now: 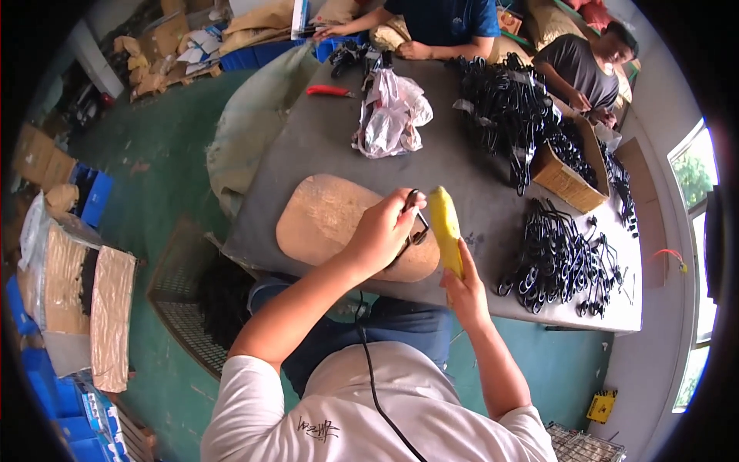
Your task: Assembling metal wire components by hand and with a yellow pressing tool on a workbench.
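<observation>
Watching remotely, I see the worktop [312, 142] surrounding the tan board [323, 215]. At the board's right edge, my right grip [467, 292] clasps a long yellow object [445, 223]; over the board, my left grip [379, 233] pinches a thin black piece [419, 238].

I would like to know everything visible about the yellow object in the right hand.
The yellow object is long and slim, with a rounded, slightly darker far end; its material is unclear. The right hand grips and partly hides its near end. It points away from the person, leaning slightly left, by the right end of the board.
</observation>
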`<action>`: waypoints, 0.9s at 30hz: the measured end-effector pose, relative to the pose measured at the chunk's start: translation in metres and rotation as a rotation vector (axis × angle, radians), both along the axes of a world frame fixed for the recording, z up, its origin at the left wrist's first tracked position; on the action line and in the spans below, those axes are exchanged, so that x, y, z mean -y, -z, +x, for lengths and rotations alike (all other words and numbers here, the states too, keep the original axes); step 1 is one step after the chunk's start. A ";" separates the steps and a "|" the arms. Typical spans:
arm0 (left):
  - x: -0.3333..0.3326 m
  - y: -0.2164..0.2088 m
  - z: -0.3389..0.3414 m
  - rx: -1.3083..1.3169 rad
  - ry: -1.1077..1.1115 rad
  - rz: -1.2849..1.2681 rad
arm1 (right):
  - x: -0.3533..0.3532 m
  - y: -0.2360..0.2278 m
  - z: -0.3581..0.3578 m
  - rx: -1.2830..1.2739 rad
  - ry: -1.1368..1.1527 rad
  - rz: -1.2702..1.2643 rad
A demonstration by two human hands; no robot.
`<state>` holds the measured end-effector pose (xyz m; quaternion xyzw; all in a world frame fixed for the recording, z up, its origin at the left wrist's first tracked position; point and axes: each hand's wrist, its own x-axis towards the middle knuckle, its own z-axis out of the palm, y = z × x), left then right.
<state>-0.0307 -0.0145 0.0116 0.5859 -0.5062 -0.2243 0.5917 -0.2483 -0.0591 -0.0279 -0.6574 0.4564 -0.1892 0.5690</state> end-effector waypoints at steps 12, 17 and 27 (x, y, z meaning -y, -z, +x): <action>-0.013 -0.014 -0.025 0.270 0.010 0.031 | -0.034 -0.020 -0.016 0.266 0.177 -0.618; -0.021 -0.013 -0.022 0.249 -0.026 0.009 | -0.033 0.013 0.002 -0.093 -0.008 -0.028; -0.056 -0.003 0.020 -0.294 -0.194 -0.134 | 0.045 0.009 -0.001 -0.382 -0.032 -0.896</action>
